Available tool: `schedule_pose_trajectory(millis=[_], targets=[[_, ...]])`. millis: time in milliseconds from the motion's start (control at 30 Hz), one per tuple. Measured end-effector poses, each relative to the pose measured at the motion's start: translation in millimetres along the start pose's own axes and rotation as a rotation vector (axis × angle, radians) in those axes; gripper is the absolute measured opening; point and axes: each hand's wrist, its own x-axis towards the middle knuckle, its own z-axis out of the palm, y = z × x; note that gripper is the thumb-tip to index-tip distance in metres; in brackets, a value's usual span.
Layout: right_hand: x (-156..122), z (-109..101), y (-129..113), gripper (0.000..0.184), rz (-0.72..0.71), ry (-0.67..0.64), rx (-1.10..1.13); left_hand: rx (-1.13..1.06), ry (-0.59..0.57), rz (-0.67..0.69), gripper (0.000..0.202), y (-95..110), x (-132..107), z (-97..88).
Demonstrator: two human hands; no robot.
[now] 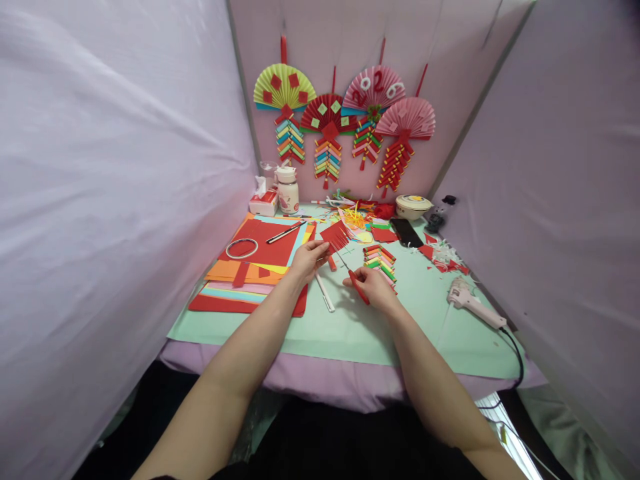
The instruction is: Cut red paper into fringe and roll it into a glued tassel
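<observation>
My left hand pinches a piece of red paper whose right side is cut into thin fringe strips. In my right hand is a pair of red-handled scissors, its blades pointing up and left to the lower edge of the fringe. Whether the blades touch the paper I cannot tell. Below my left hand lie a white pen and a small red paper roll. Just beyond my right hand is a firecracker string of coloured paper rolls, partly covered by the hand.
Stacked coloured paper with a tape roll lies left. A glue gun with a cord rests right, near a black phone and paper scraps. A bottle and lidded bowl stand behind. Paper fans hang above.
</observation>
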Motion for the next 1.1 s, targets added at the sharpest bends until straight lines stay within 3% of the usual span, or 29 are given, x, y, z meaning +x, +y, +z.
schedule_pose_trajectory(millis=[667,1100], targets=[[0.5,1.8,6.3,0.037,-0.032,-0.036,0.029,0.04,-0.084,-0.064,0.03,-1.9,-1.1,-2.8],[-0.4,-2.0,-0.9,0.038,-0.029,0.003,-0.002,0.003,-0.064,-0.082,0.026,0.3,-3.1,0.5]])
